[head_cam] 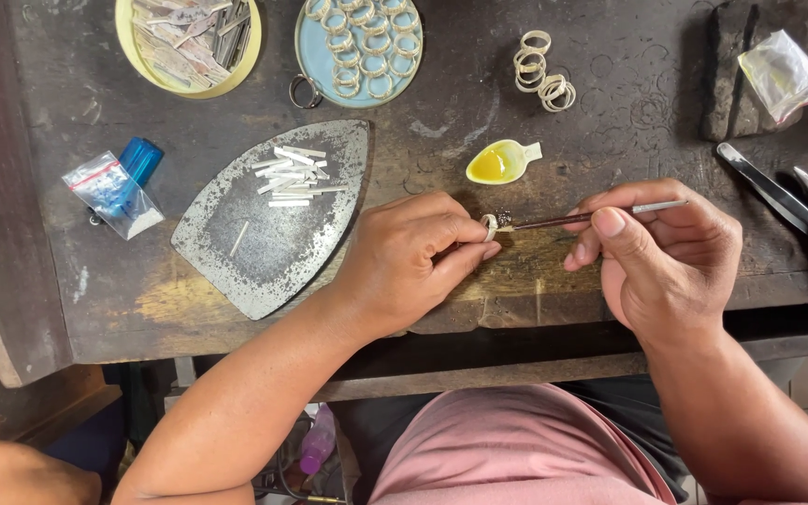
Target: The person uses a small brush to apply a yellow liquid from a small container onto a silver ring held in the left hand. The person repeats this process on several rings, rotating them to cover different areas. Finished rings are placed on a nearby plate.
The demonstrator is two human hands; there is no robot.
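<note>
Ring work is sitting near the desk's front edge: a small pale ring [489,223] is being pinched between the thumb and fingertips of the left hand [404,257], which are closed tight on it and appear to be bracing it low against the wood so it keeps steady. The right hand [666,252] is gripping a thin brush-like tool [591,218] pen-fashion, fingers clamped round its shaft, and is laying its tip against the ring from the right. A little yellow dish [500,163] of yellowish liquid is waiting just behind the ring, within easy reach of the tool. Farther left, an iron-shaped metal plate [236,252] is carrying a cluster of short white strips [290,176]. Along the back edge, a blue tray [310,56] is holding finished rings, a yellow tray [128,42] is holding scrap pieces, and loose rings [541,70] are lying nearby. Dark pliers [787,201] are resting at the right edge, and a small plastic bag [109,192] over a blue lighter at the left. Nothing is standing between the hands and the dish.
</note>
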